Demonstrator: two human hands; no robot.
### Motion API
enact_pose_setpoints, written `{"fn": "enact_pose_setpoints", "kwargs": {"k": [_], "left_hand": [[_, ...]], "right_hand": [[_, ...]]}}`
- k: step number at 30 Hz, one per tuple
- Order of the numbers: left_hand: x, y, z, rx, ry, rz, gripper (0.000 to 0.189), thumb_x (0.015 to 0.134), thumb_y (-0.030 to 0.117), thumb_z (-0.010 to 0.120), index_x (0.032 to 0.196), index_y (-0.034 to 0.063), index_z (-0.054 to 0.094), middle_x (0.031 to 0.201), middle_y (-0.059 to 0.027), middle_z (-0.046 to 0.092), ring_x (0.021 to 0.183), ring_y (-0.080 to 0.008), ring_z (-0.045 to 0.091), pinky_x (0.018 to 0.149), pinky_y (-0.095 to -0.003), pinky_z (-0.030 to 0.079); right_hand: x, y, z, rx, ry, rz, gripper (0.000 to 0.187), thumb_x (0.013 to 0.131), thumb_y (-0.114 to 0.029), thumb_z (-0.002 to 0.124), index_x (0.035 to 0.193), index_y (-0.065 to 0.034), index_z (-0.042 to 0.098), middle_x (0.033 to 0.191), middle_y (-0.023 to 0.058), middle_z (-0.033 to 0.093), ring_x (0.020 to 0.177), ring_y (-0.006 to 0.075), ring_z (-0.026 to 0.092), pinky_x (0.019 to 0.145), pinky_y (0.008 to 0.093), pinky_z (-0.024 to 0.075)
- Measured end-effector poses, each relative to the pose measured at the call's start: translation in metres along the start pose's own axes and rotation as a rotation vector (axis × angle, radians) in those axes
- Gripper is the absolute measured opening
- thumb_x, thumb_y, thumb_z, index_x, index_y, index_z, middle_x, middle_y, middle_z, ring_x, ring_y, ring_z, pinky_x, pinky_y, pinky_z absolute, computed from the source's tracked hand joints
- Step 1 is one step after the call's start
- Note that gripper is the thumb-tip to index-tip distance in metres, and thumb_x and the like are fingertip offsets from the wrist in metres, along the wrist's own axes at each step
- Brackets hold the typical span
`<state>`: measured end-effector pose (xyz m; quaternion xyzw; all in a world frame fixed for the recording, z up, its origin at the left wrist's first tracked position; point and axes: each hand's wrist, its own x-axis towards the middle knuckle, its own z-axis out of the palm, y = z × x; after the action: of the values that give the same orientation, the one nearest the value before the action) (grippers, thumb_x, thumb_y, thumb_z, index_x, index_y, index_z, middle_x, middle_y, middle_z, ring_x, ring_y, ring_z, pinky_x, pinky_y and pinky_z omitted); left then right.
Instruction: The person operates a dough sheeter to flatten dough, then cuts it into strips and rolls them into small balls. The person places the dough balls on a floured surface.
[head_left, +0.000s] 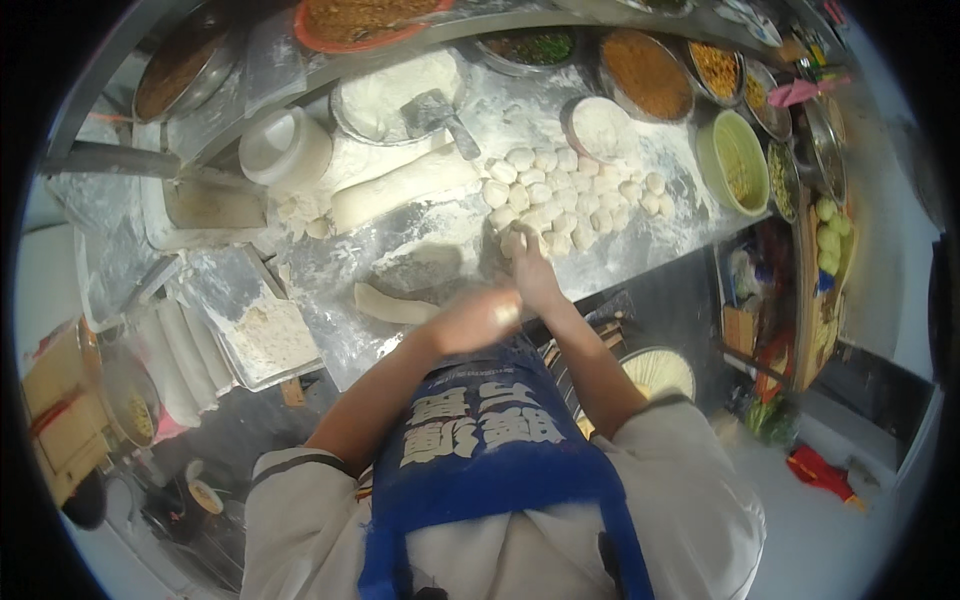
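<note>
My left hand (480, 319), blurred by motion, is curled in front of my apron. One stretch of a dough rope (394, 304) lies to its left and passes behind the wrist; a pale bit of dough shows at the fist's right end. My right hand (531, 271) reaches to the near edge of a cluster of small dough pieces (566, 199), fingers bent downward. Whether a piece sits under those fingertips is hidden. A thicker dough log (405, 187) lies farther back on the floured metal table (337, 277).
Behind the log stands a flour basin (375, 94) with a metal scoop (442, 120). A white tub (285, 150) is at the left, a flour bowl (600, 127) beyond the pieces. Filling bowls (646, 75) and a green basin (733, 161) line the right end.
</note>
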<state>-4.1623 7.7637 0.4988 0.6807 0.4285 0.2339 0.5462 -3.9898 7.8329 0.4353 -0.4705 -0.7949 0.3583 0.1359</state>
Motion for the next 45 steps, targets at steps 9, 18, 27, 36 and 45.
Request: {"fn": "enact_pose_setpoints", "kwargs": {"k": [9,18,27,36,45], "left_hand": [[-0.032,-0.019,-0.041,-0.292,0.124,-0.357,0.056,0.083,0.028,0.092,0.129,0.0017,0.074,0.116,-0.0096,0.078,0.104,-0.017,0.071,0.092,-0.0326,0.056],[-0.015,0.018,-0.024,0.199,-0.184,-0.07,0.015,0.096,0.015,0.069,0.107,0.0058,0.07,0.101,-0.0169,0.075,0.106,-0.0318,0.074,0.099,-0.0484,0.056],[-0.063,-0.033,-0.049,-0.493,0.194,-0.413,0.075,0.082,0.026,0.093,0.145,0.0028,0.06,0.135,-0.0142,0.07,0.125,-0.0296,0.068,0.11,-0.0399,0.054],[-0.034,-0.021,0.002,-0.05,-0.134,-0.123,0.042,0.093,0.019,0.076,0.132,0.007,0.069,0.119,-0.016,0.077,0.114,-0.0306,0.072,0.101,-0.0435,0.055],[-0.064,-0.037,-0.028,-0.294,0.208,-0.132,0.068,0.086,0.03,0.091,0.14,0.0044,0.06,0.131,-0.0152,0.07,0.117,-0.0254,0.069,0.101,-0.0396,0.057]], "right_hand": [[-0.003,-0.083,-0.038,0.578,0.05,0.02,0.035,0.086,-0.017,0.088,0.113,-0.0017,0.071,0.11,0.0145,0.073,0.101,0.0258,0.073,0.091,0.0365,0.0589],[0.076,-0.014,0.017,-0.223,-0.114,0.17,0.056,0.088,-0.019,0.085,0.138,-0.0064,0.066,0.123,0.0254,0.073,0.109,0.0445,0.073,0.095,0.0511,0.06],[0.011,-0.092,-0.015,0.744,-0.226,0.284,0.044,0.086,-0.017,0.088,0.125,-0.0062,0.07,0.115,0.0159,0.073,0.107,0.0302,0.073,0.095,0.039,0.0588],[0.032,-0.02,0.031,-0.28,0.093,0.076,0.036,0.097,-0.036,0.074,0.115,-0.0058,0.07,0.119,0.0246,0.071,0.095,0.0448,0.073,0.086,0.0503,0.0599],[-0.042,-0.079,0.009,0.606,-0.18,0.083,0.049,0.086,-0.012,0.086,0.129,-0.0032,0.067,0.115,0.016,0.076,0.114,0.026,0.072,0.102,0.0386,0.0569]]}}
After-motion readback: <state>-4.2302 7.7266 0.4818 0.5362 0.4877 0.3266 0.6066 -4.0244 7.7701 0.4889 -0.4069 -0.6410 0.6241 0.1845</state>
